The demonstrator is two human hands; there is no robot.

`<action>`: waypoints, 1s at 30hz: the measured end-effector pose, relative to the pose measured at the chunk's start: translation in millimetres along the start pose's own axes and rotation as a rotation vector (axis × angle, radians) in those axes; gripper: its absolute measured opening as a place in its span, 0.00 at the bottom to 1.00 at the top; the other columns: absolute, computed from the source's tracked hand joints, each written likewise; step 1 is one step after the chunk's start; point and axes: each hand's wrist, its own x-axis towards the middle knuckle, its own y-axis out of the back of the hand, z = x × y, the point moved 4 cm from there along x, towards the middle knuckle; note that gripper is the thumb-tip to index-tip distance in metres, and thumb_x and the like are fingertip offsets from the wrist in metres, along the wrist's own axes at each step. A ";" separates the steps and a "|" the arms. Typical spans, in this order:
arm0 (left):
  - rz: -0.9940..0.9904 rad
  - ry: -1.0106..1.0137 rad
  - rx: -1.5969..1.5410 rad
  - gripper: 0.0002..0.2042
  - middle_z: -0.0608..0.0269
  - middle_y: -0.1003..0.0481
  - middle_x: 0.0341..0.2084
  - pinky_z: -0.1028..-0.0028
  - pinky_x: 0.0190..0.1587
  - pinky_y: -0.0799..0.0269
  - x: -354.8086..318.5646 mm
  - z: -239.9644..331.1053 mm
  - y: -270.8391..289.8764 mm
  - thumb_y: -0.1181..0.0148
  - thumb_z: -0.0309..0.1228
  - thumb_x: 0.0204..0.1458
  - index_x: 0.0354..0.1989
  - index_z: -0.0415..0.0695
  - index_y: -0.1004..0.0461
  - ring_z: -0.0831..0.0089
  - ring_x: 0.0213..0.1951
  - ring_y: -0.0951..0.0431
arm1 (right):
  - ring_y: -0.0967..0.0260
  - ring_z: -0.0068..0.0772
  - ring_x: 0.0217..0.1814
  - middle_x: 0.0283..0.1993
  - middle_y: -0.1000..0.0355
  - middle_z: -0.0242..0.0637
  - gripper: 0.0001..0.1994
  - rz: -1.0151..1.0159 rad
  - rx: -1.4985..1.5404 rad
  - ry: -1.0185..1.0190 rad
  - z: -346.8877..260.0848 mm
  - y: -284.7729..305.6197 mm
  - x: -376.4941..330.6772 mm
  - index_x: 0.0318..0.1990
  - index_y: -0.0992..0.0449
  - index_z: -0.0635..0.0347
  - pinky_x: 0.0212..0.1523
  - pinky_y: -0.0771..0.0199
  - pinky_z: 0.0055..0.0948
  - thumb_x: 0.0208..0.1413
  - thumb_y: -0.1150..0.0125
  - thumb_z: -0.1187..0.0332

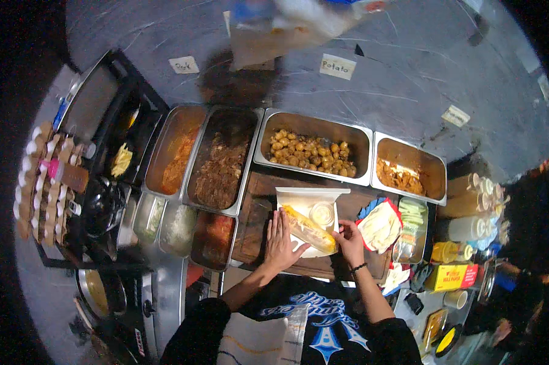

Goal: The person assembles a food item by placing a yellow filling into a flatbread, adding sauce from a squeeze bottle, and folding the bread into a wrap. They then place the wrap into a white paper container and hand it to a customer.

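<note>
Counter: A dark wooden board (253, 198) lay below a grey surface (402, 79), with metal food pans along its far and left sides.
Pans: Small potatoes (314, 153) stood beyond the board, dark shredded meat (217, 173) to their left.
Box: The white box (311, 196) sat on the board between the hands, its lid raised at the far side.
Roll: The long filled roll (303, 230) lay slantwise inside, just beside a small sauce cup (322, 214).
Left hand: The left hand (279, 243) was spread, fingers straight along the box's left side, gripping nothing.
Right hand: The right hand (349, 242) had bent fingers at the box's right edge; whether it pinched or merely touched, I could not tell.
Cloth: A pale cloth (381, 226) with red and blue edging lay right of that hand.
Progress: Filling and boxing looked done, roll and cup both in place; the lid was not yet shut.
</note>
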 end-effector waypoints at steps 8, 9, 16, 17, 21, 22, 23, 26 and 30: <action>-0.071 -0.140 0.088 0.53 0.36 0.58 0.69 0.46 0.69 0.63 -2.0 2.3 8.9 0.38 0.62 0.43 0.72 0.45 0.54 0.43 0.71 0.61 | 0.35 0.17 0.36 0.37 0.34 0.27 0.20 -0.171 -0.053 0.032 -7.9 9.2 0.9 0.51 0.29 0.61 0.39 0.32 0.18 0.50 0.33 0.77; -0.108 -0.171 0.102 0.52 0.36 0.58 0.70 0.45 0.69 0.62 -3.1 2.9 12.0 0.37 0.62 0.42 0.72 0.46 0.52 0.42 0.71 0.61 | 0.35 0.18 0.35 0.37 0.34 0.28 0.20 -0.207 -0.029 0.072 -6.6 11.7 0.5 0.50 0.29 0.61 0.38 0.33 0.18 0.50 0.32 0.76; -0.112 -0.251 0.205 0.40 0.41 0.57 0.70 0.43 0.67 0.56 -5.4 4.0 16.0 0.35 0.57 0.42 0.67 0.62 0.38 0.35 0.69 0.59 | 0.31 0.34 0.43 0.46 0.31 0.40 0.13 -0.177 -0.447 0.480 -33.2 5.2 -22.0 0.44 0.23 0.60 0.44 0.28 0.29 0.51 0.33 0.73; -0.106 -0.254 0.199 0.37 0.42 0.55 0.70 0.43 0.66 0.55 -4.7 3.8 14.4 0.36 0.57 0.44 0.66 0.64 0.36 0.34 0.69 0.58 | 0.31 0.37 0.44 0.46 0.30 0.42 0.13 -0.131 -0.573 0.602 -50.0 2.4 -29.6 0.45 0.23 0.60 0.45 0.28 0.30 0.50 0.33 0.73; -0.057 -0.290 0.018 0.30 0.43 0.47 0.67 0.42 0.66 0.53 2.8 12.4 8.3 0.32 0.50 0.43 0.59 0.63 0.28 0.33 0.67 0.52 | 0.29 0.50 0.49 0.51 0.29 0.49 0.19 -0.300 -0.613 0.619 -47.0 9.6 -47.7 0.48 0.24 0.58 0.47 0.25 0.38 0.47 0.28 0.67; -0.060 -0.281 0.034 0.31 0.43 0.48 0.68 0.42 0.66 0.53 -0.6 8.8 5.2 0.30 0.48 0.41 0.58 0.62 0.27 0.35 0.68 0.53 | 0.29 0.50 0.50 0.53 0.29 0.50 0.21 -0.290 -0.650 0.697 -31.0 7.8 -47.5 0.52 0.26 0.57 0.48 0.26 0.38 0.50 0.30 0.67; -0.098 -0.234 0.094 0.32 0.43 0.49 0.68 0.42 0.66 0.54 -1.6 12.0 2.2 0.29 0.48 0.40 0.58 0.60 0.27 0.35 0.68 0.55 | 0.29 0.49 0.51 0.54 0.30 0.50 0.23 -0.266 -0.694 0.770 -13.1 9.3 -47.4 0.56 0.29 0.55 0.49 0.26 0.39 0.52 0.33 0.66; -0.120 -0.235 0.105 0.34 0.43 0.53 0.70 0.40 0.66 0.57 1.2 12.2 -10.1 0.27 0.46 0.38 0.59 0.59 0.28 0.34 0.69 0.58 | 0.31 0.51 0.54 0.59 0.33 0.50 0.21 -0.256 -0.723 0.798 -13.6 7.7 -43.3 0.60 0.32 0.54 0.49 0.25 0.41 0.58 0.42 0.65; -0.178 -0.270 0.133 0.35 0.44 0.54 0.70 0.39 0.66 0.59 1.5 8.5 -4.5 0.27 0.45 0.38 0.60 0.60 0.29 0.34 0.69 0.61 | 0.29 0.49 0.51 0.56 0.31 0.48 0.19 -0.164 -0.715 0.775 -23.8 8.3 -49.5 0.55 0.27 0.54 0.48 0.25 0.40 0.56 0.38 0.63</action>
